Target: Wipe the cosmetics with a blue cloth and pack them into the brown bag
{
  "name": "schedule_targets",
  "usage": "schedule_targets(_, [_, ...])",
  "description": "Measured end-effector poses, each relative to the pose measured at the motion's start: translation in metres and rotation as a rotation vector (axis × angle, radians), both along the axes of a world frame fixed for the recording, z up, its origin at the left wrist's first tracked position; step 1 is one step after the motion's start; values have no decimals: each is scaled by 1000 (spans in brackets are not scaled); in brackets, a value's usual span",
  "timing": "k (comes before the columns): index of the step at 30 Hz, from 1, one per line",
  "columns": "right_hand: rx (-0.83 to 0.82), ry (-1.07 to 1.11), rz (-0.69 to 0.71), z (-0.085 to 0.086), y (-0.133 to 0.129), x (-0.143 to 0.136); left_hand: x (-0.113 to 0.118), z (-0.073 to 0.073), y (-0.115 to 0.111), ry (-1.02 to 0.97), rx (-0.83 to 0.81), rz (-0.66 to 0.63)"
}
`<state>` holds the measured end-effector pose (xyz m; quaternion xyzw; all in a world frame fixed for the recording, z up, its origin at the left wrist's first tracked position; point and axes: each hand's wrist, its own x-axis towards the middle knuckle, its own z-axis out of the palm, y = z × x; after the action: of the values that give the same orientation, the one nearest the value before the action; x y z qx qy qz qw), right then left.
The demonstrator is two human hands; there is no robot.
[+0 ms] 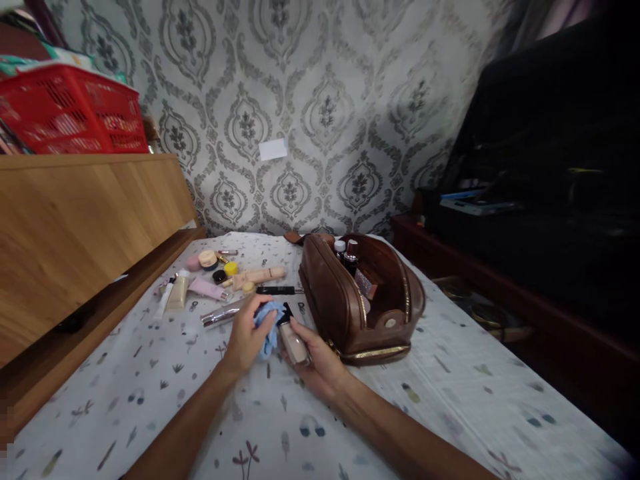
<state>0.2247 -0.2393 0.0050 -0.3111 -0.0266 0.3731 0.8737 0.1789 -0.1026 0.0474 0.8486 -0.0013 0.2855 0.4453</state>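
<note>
My left hand (245,337) grips a crumpled blue cloth (269,337), which touches the black cap of a beige foundation bottle (294,343). That bottle lies tilted in my right hand (323,363), fingers wrapped round its lower part. Just right of my hands stands a brown leather bag (340,293), unzipped, with bottles (351,257) and a glittery box (367,285) inside. Beyond my left hand lie a silvery tube (220,313), a black tube (276,291), a pink tube (207,289), a beige tube (260,275) and several small jars (207,259).
A patterned white sheet (190,400) covers the surface. At the left is a wooden board (90,220) with a red basket (80,110) above it. A dark screen (550,133) and a dark red ledge (465,300) stand at the right. Patterned wallpaper (320,167) is behind.
</note>
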Motion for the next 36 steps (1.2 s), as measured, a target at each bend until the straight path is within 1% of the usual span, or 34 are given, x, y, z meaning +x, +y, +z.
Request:
schedule_targets(2, [2, 45, 17, -1, 0, -1, 1, -4, 1, 5, -53, 66])
schedule_targets(4, [13, 70, 19, -2, 0, 1, 1, -7, 1, 11, -70, 71])
schedule_targets(5, [14, 71, 5, -2, 0, 2, 1, -8, 1, 15, -63, 53])
schedule_targets(7, [8, 90, -39, -4, 1, 5, 0, -7, -1, 25, -20, -24])
schedule_targets(12, [27, 162, -105, -9, 3, 11, -2, 5, -2, 74, 140, -305])
schedule_targets(14, [19, 163, -82, -9, 2, 12, -4, 9, -2, 112, 177, -432])
schedule_targets(16, [12, 144, -17, -8, 1, 12, -6, 11, -3, 141, 196, -541])
schedule_targets(18, [15, 120, 49, -6, -1, 11, -8, 12, -4, 152, 197, -591])
schedule_targets(19, [18, 111, 68, -5, -2, 10, -8, 12, -5, 151, 194, -593])
schedule_targets(21, [30, 96, 74, -2, -3, 9, -8, 12, -6, 137, 185, -560])
schedule_targets(23, [40, 82, 51, 0, -4, 9, -7, 11, -7, 110, 174, -474])
schedule_targets(26, [43, 82, 33, 2, -4, 8, -6, 9, -6, 34, 146, -274])
schedule_targets(28, [44, 105, 30, 3, -4, 7, -5, 7, -4, -10, 103, -135])
schedule_targets(30, [36, 132, 13, 5, -4, 5, -4, 4, -2, -23, 44, -23])
schedule_targets(31, [28, 138, 7, 6, -4, 3, -3, 3, -2, -16, 14, 10])
schedule_targets(33, [25, 132, 15, 8, -4, 2, -2, 0, -1, 11, -45, 26])
schedule_targets(36, [69, 113, 30, 8, -3, 3, -1, -3, 0, 63, -129, -28])
